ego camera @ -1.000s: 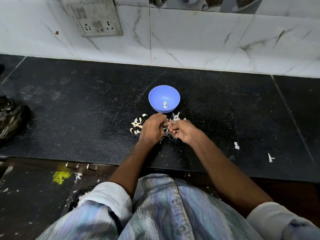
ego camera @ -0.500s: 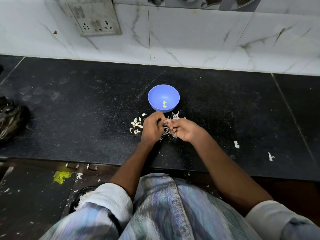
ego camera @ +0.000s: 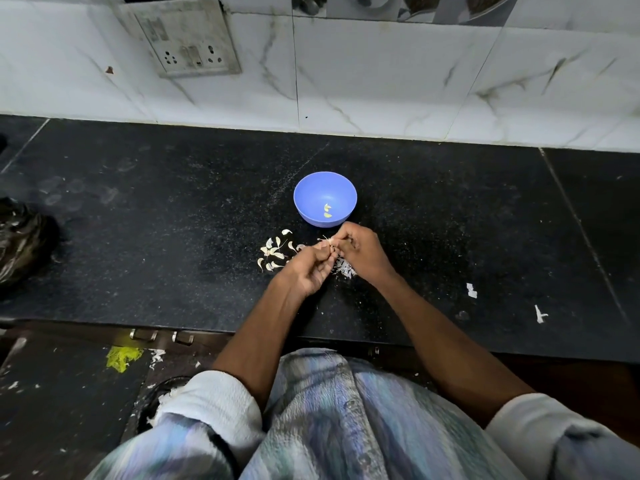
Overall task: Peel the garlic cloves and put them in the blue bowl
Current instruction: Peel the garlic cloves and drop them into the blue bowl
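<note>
Left hand (ego camera: 308,268): fingers curled, pinching clove (ego camera: 331,244) from 7 o'clock.
Right hand (ego camera: 362,252): fingertips pinch its papery skin from 4 o'clock.
Clove: tiny, light, firm; likely slick once bare. Grip the ends, nail under skin.
Peels (ego camera: 275,252): at 9 o'clock of hands.
Bowl (ego camera: 325,188): at 12 o'clock, holds two cloves (ego camera: 327,211).

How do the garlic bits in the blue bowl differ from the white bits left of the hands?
The bits in the bowl look yellowish and bare; the counter bits look white. Only two lie inside the bowl; the counter bits are many, scattered loosely on the counter. Both groups are small, curved and lie untouched.
</note>
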{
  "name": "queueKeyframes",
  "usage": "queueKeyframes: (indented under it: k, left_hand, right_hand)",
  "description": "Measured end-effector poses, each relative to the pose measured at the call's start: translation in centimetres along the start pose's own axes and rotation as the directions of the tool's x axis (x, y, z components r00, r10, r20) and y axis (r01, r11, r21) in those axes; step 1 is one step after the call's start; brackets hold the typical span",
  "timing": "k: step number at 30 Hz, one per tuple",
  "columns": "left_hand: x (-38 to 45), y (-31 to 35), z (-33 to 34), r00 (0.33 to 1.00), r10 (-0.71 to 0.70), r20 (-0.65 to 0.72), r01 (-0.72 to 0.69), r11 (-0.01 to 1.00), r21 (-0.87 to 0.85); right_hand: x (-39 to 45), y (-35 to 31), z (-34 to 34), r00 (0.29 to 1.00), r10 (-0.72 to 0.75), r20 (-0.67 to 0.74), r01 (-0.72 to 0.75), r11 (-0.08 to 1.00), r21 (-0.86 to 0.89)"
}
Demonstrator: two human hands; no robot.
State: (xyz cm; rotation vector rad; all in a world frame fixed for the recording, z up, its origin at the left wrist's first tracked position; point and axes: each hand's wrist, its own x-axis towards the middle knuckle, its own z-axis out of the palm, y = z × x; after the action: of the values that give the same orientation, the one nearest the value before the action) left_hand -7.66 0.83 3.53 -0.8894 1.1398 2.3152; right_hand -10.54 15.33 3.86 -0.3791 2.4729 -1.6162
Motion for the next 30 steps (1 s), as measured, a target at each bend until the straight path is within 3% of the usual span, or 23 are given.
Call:
queueKeyframes:
  k: [1, 2, 4, 5, 6, 8, 9, 10, 11, 13, 15, 17, 19, 21, 22, 23, 25, 28, 29, 30]
  left_hand:
    - [0.2, -0.3, -0.1, 0.993, 0.112, -0.047, -0.105, 0.987, 0.119]
    - [0.6, -0.7, -0.5, 0.946, 0.316, -0.079, -0.277, 0.908, 0.314]
    - [1.0, -0.9, -1.4, 0.708, 0.703, 0.072, -0.555, 0.490, 0.672]
    - [1.1, -0.8, -1.9, 0.600, 0.773, 0.204, -0.611, 0.279, 0.740]
    - [1.2, -0.6, -2.2, 0.536, 0.791, 0.296, -0.631, 0.142, 0.763]
    - [1.2, -0.2, -2.5, 0.470, 0.793, 0.387, -0.634, -0.001, 0.773]
    - [1.1, -0.1, -2.5, 0.460, 0.794, 0.397, -0.631, -0.022, 0.776]
    - [1.3, -0.2, -2.4, 0.470, 0.796, 0.382, -0.625, -0.006, 0.781]
    - [1.2, -0.3, -2.1, 0.504, 0.797, 0.334, -0.625, 0.069, 0.778]
    - [1.0, -0.6, -1.2, 0.646, 0.753, 0.125, -0.588, 0.386, 0.710]
    - [0.7, -0.4, 0.0, 0.832, 0.552, -0.062, -0.440, 0.723, 0.533]
    - [0.5, 0.1, 0.6, 0.970, 0.212, -0.121, -0.167, 0.938, 0.305]
    - [0.6, 0.3, 0.5, 0.994, -0.041, -0.098, 0.048, 0.996, 0.072]
    - [0.7, -0.1, 0.4, 0.996, -0.025, -0.089, 0.028, 0.999, 0.034]
    - [0.9, -0.6, 0.2, 0.988, 0.104, -0.114, -0.087, 0.985, 0.148]
    - [1.2, -1.2, -0.2, 0.945, 0.304, -0.123, -0.253, 0.913, 0.319]
    - [1.5, -1.7, -1.3, 0.738, 0.675, 0.008, -0.526, 0.567, 0.634]
    - [2.1, -0.9, -2.5, 0.506, 0.808, 0.302, -0.621, 0.098, 0.777]
    - [2.0, -0.8, -2.7, 0.461, 0.812, 0.358, -0.613, -0.001, 0.790]
    - [1.8, -0.9, -2.7, 0.444, 0.816, 0.370, -0.609, -0.028, 0.793]
  right_hand:
    - [0.0, -0.3, 0.2, 0.992, 0.124, 0.016, -0.125, 0.988, 0.095]
    - [0.0, -0.6, 0.4, 0.964, 0.261, 0.048, -0.266, 0.942, 0.204]
    - [0.2, -1.2, 0.6, 0.859, 0.477, 0.185, -0.508, 0.753, 0.419]
    - [0.4, -1.4, 0.5, 0.791, 0.542, 0.285, -0.605, 0.617, 0.504]
    - [0.5, -1.5, 0.3, 0.719, 0.579, 0.384, -0.680, 0.473, 0.560]
    - [0.6, -1.5, -0.2, 0.630, 0.603, 0.489, -0.746, 0.297, 0.596]
    - [0.6, -1.5, -0.2, 0.629, 0.600, 0.494, -0.747, 0.290, 0.599]
    - [0.6, -1.5, -0.1, 0.664, 0.590, 0.459, -0.722, 0.347, 0.598]
    - [0.5, -1.2, 0.2, 0.738, 0.561, 0.374, -0.657, 0.472, 0.588]
    - [0.5, -0.4, 0.7, 0.919, 0.377, 0.113, -0.386, 0.805, 0.450]
    - [0.6, 0.8, 0.7, 0.995, 0.079, -0.054, -0.071, 0.989, 0.129]
    - [0.6, 1.5, 0.2, 0.989, -0.134, -0.069, 0.121, 0.978, -0.171]
    - [0.6, 1.9, -0.2, 0.974, -0.218, -0.058, 0.189, 0.931, -0.313]
    - [0.6, 1.7, -0.1, 0.985, -0.165, -0.047, 0.147, 0.955, -0.257]
    - [0.6, 1.4, 0.2, 0.998, -0.054, -0.037, 0.048, 0.987, -0.153]
    - [0.5, 0.8, 0.5, 0.995, 0.102, -0.016, -0.103, 0.995, -0.009]
    - [0.5, -0.2, 0.8, 0.922, 0.381, 0.073, -0.385, 0.878, 0.284]
    - [0.7, -1.1, 0.4, 0.757, 0.561, 0.334, -0.635, 0.514, 0.576]
    - [0.8, -1.2, 0.2, 0.723, 0.573, 0.385, -0.670, 0.445, 0.594]
    - [0.9, -1.3, 0.0, 0.716, 0.573, 0.397, -0.678, 0.439, 0.589]
